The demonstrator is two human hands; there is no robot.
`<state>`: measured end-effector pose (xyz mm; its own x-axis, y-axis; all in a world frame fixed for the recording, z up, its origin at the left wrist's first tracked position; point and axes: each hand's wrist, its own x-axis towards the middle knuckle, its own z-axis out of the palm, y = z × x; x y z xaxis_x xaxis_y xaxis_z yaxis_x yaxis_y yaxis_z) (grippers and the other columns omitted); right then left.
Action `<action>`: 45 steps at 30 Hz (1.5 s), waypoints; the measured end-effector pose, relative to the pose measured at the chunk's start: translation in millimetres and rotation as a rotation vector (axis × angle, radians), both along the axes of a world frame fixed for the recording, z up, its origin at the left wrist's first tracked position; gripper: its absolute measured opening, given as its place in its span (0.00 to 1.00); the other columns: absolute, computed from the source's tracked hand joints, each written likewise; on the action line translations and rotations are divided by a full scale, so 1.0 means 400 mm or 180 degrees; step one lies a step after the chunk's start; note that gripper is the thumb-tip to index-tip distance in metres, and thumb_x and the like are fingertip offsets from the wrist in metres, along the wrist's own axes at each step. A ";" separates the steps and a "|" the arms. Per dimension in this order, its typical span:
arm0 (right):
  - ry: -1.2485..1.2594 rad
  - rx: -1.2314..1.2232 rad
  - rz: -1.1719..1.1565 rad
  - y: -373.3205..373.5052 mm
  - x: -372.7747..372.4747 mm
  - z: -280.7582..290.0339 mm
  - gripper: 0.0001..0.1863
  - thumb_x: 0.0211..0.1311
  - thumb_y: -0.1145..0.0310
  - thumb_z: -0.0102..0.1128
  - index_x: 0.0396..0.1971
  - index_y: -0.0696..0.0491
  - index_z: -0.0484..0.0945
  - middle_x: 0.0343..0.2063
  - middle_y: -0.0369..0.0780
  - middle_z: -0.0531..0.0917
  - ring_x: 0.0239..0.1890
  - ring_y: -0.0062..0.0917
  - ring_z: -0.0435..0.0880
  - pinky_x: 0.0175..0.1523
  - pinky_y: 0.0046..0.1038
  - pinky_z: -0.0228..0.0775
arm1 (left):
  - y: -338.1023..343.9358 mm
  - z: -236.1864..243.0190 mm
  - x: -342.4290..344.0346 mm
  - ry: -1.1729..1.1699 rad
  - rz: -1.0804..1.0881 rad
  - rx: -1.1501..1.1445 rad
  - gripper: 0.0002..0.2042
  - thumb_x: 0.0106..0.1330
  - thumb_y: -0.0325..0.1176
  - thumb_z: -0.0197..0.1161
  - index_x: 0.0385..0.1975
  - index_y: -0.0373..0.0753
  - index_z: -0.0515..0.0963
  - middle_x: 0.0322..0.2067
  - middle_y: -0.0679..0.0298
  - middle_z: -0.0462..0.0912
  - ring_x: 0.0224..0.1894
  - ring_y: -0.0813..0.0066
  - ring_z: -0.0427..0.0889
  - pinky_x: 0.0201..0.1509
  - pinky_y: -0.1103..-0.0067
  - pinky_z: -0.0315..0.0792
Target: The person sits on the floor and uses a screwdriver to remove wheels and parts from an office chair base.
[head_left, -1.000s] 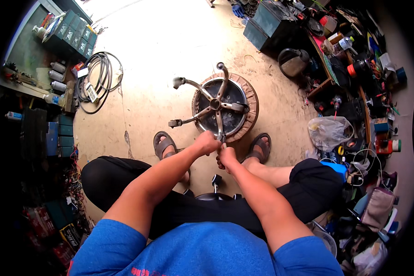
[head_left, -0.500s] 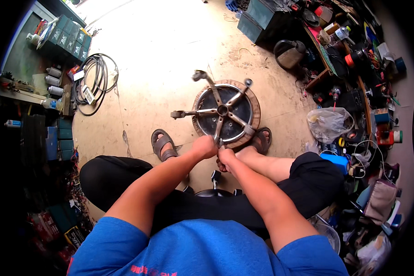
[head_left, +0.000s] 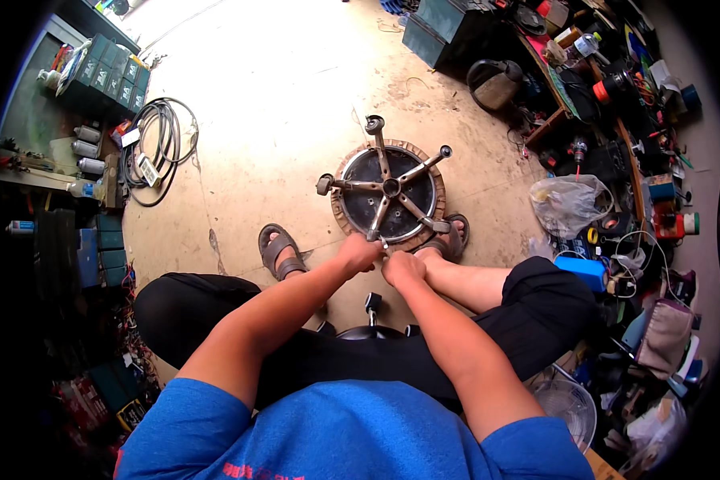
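An upturned round seat (head_left: 346, 164) with a padded brown rim lies on the floor, carrying a five-legged metal base (head_left: 390, 187) with casters on leg ends. My left hand (head_left: 360, 253) is closed around the end of the leg nearest me. My right hand (head_left: 404, 267) is closed just right of it, at a small metal piece (head_left: 383, 246) by that leg end; what exactly it grips is too small to make out. Both sandalled feet are beside the seat.
Coiled black cable (head_left: 172, 140) and stacked batteries (head_left: 104, 76) are at the left. Along the right stand a kettle (head_left: 492, 84), cluttered wooden shelving (head_left: 548, 124), a plastic bag (head_left: 564, 210) and tools. Another wheeled seat base (head_left: 372, 312) is under my legs.
The base on the seat has turned, its legs now sitting at different angles. Both hands remain together at the near leg end, shifting slightly, with my right fingers drawn in more.
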<state>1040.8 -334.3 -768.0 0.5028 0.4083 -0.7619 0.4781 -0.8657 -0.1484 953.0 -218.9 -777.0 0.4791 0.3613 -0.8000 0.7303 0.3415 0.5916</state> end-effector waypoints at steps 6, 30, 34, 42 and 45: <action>-0.0422 0.0143 0.0402 0.020 0.025 -0.035 0.15 0.64 0.65 0.55 0.43 0.55 0.87 0.46 0.49 0.87 0.52 0.41 0.86 0.54 0.38 0.79 | 0.006 0.017 -0.004 0.0070 0.0061 -0.0420 0.16 0.59 0.37 0.68 0.33 0.25 0.82 0.30 0.54 0.85 0.24 0.64 0.86 0.26 0.71 0.83; 0.3211 0.0478 -0.2283 0.070 0.135 -0.105 0.13 0.73 0.62 0.57 0.36 0.57 0.75 0.24 0.40 0.77 0.24 0.26 0.78 0.18 0.29 0.68 | 0.024 -0.140 -0.040 -0.0439 -0.1408 0.0178 0.08 0.56 0.28 0.65 0.31 0.30 0.79 0.25 0.55 0.83 0.24 0.66 0.87 0.26 0.72 0.82; 0.4492 -0.0154 -0.3151 0.071 0.190 -0.133 0.14 0.73 0.62 0.57 0.35 0.60 0.76 0.26 0.41 0.80 0.23 0.27 0.80 0.19 0.26 0.73 | 0.017 -0.135 -0.029 -0.0317 -0.1395 0.0097 0.08 0.58 0.28 0.63 0.35 0.31 0.78 0.24 0.56 0.83 0.23 0.69 0.86 0.24 0.74 0.82; 0.0585 0.0108 0.1329 0.186 0.116 0.001 0.14 0.58 0.68 0.58 0.38 0.60 0.87 0.42 0.51 0.87 0.43 0.40 0.89 0.47 0.38 0.80 | 0.012 -0.108 -0.029 -0.0104 -0.1036 -0.0058 0.12 0.54 0.34 0.68 0.23 0.29 0.80 0.21 0.54 0.84 0.23 0.66 0.87 0.25 0.72 0.81; 0.0347 0.0010 0.1349 0.191 0.110 0.014 0.16 0.57 0.67 0.58 0.42 0.58 0.87 0.42 0.48 0.88 0.48 0.42 0.87 0.52 0.37 0.78 | 0.018 -0.132 -0.036 -0.0292 -0.0947 -0.0028 0.14 0.54 0.37 0.70 0.28 0.30 0.81 0.23 0.56 0.84 0.22 0.65 0.86 0.24 0.73 0.81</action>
<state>1084.6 -257.7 -762.4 0.2070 0.5636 -0.7997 0.7724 -0.5958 -0.2200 938.6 -211.8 -829.9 0.6332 0.1874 -0.7509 0.7426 0.1262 0.6577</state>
